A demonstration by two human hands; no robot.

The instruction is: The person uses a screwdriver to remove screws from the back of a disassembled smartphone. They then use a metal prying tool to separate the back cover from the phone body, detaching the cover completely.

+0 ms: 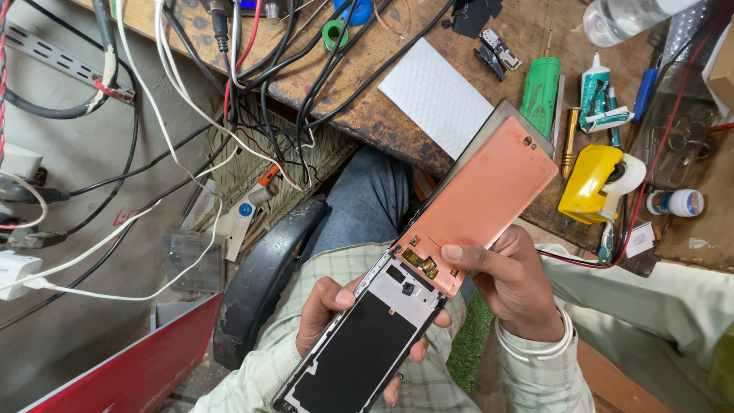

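The opened phone [375, 336] is cupped from below by the left hand [329, 310]; its lifted pink back cover [482, 195] is pinched at the lower edge by the right hand [508, 283]. Above the phone, the cover's far end overlaps the cluttered workbench [382, 118] edge; open room is seen left of the phone.

Phone frame [367, 348] over my lap; back panel [478, 199] hinged up toward worktop [382, 115]; tape dispenser [596, 183] right of panel, white pad [440, 95] behind it
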